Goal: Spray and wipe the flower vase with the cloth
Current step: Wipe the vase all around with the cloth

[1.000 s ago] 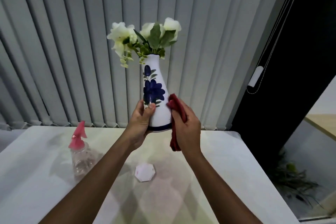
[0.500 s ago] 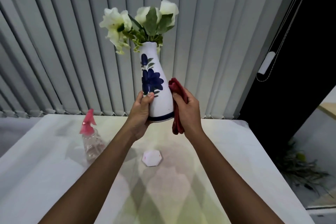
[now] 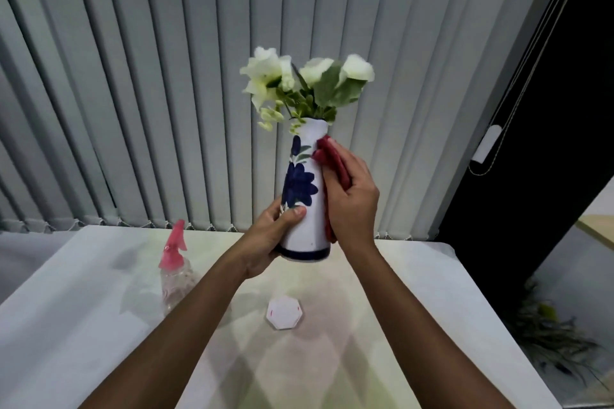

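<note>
Blinds [image 3: 166, 76]: grey vertical slats fill the background behind the surface.
Surface [image 3: 83, 325]: pale and glossy, carrying the spray bottle and a small hexagonal piece.
Flower vase [image 3: 304, 209]: white ceramic with a dark blue painted flower and a blue band at the base, held upright in the air above the surface, tilted a little.
Flowers [image 3: 309, 83]: white blooms with green leaves stand out of the vase neck.
Left hand [image 3: 265, 236]: closed around the lower part of the vase, thumb across the front just below the painted flower.
Right hand [image 3: 352, 196]: pressed against the right side of the vase, fingers closed over the cloth.
Cloth [image 3: 334, 161]: red, folded, trapped between the right hand and the vase from the neck down toward the base.
Spray bottle [image 3: 176, 272]: clear body with a pink trigger head, upright on the surface, left of the vase, apart from both hands.
Hexagonal piece [image 3: 285, 313]: white, flat on the surface below the vase.
</note>
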Available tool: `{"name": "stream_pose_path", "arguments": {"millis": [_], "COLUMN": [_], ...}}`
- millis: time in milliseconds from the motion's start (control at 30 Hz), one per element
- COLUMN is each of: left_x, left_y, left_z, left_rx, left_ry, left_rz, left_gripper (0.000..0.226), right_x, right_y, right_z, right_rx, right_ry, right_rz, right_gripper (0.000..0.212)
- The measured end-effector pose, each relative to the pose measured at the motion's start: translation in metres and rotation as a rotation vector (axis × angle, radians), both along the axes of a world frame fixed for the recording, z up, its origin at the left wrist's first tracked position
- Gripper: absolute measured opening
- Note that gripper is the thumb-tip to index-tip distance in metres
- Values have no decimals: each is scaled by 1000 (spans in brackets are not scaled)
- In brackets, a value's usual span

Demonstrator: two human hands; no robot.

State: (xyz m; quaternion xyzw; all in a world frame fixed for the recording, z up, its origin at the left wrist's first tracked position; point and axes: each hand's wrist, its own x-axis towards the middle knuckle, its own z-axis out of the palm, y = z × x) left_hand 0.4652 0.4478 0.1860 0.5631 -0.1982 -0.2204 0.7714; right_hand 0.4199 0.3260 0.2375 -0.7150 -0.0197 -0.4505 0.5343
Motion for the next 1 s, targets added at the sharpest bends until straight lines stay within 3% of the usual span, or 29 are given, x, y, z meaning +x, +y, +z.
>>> {"name": "stream_pose_path", "arguments": {"millis": [167, 333, 433, 567, 700, 800, 867, 1000], "left_x": [6, 14, 21, 26, 27, 29, 31, 35], "left_y": [-4, -7, -5, -1, -3, -6, -8, -9], "left_z": [2, 10, 17, 14, 11, 10, 9, 10], "left_rx": [-54, -135, -122, -95, -64, -16, 11, 18], "left_ry": [-43, -22, 34, -2, -58, -82, -101, -92], "left_rz": [-16, 70, 67, -31, -69, -122, -139, -124], "left_gripper": [66, 53, 41, 50, 43, 53, 53, 56], "right_x": [13, 6, -5, -7, 5, 17, 23, 24], "right_y": [-3, -2, 3, 3, -4, -10, -11, -7], "right_z": [23, -2, -26, -48, -29, -2, 15, 29], "right_rx": [129, 130, 43, -145, -206, -218, -169, 179], "right_ry": [14, 101, 44, -66, -127, -128, -100, 74], "right_rz": [14, 60, 40, -69, -140, -185, -154, 5], "right_gripper": [30, 28, 34, 36, 33, 33, 34, 24]}}
